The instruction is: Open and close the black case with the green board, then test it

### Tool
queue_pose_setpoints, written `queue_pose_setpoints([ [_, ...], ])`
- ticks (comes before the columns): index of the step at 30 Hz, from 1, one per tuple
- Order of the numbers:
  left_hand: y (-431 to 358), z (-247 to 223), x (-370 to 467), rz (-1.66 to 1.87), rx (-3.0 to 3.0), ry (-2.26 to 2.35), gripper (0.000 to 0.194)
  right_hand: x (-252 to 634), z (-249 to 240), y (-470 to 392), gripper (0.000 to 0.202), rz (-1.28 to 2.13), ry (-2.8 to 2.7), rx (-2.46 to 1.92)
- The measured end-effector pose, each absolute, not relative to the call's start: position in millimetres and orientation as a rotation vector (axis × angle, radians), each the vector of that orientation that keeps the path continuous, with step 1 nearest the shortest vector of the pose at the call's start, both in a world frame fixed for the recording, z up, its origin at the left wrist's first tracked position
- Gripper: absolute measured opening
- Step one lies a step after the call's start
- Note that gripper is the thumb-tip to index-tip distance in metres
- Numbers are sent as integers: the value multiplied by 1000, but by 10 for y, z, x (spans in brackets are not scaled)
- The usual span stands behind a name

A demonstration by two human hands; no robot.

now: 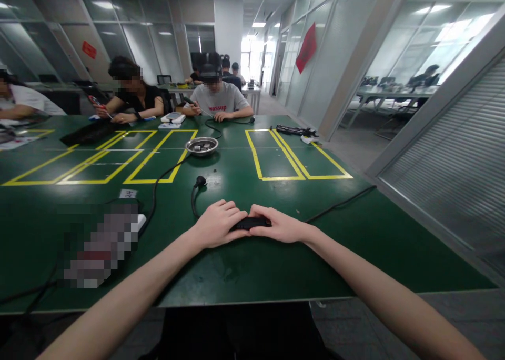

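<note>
On the green table, both my hands grip a black power adapter (pixel 250 223) lying crosswise in front of me. My left hand (pixel 221 224) wraps over its left part, and my right hand (pixel 281 225) holds its right end, with the fingertips of the two hands close together. Much of the adapter is hidden under the fingers. From my left hand a thick black cord (pixel 193 199) curls up to a black plug (pixel 201 181) resting on the table. A thinner cable (pixel 339 206) runs from beside my right hand toward the table's right edge.
A blurred-out boxy object (pixel 104 247) and a number tag (pixel 128 193) lie to the left. Farther off stands a metal bowl (pixel 202 146) with small metal parts. Yellow tape (pixel 282 179) marks rectangles. A folded black tripod-like item (pixel 294 131) lies far right. Several people sit beyond.
</note>
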State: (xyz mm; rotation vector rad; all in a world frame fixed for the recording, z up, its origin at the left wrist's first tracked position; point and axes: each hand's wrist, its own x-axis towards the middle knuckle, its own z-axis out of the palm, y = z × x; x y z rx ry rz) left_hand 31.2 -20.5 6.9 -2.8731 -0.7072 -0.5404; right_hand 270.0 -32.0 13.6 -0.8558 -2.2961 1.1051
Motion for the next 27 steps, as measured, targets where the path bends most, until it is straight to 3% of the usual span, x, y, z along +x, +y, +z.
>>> queue_pose_setpoints([
  [6, -235, 144, 293, -865, -2727, -660, 38, 2719, 77, -224, 39, 1240, -2020, -937],
  [11, -284, 134, 313, -867, -2802, -607, 37, 2876, 51, 41, 51, 1205, -1639, -1114],
  [20, -189, 51, 278, -817, -2997, -806, 38, 3693, 273, 701, 52, 675, -1139, -1246],
  [27, -249, 86, 298, -769, -3056, -779, 38, 4187, 63, 673, 54, -96, -1553, -1657],
])
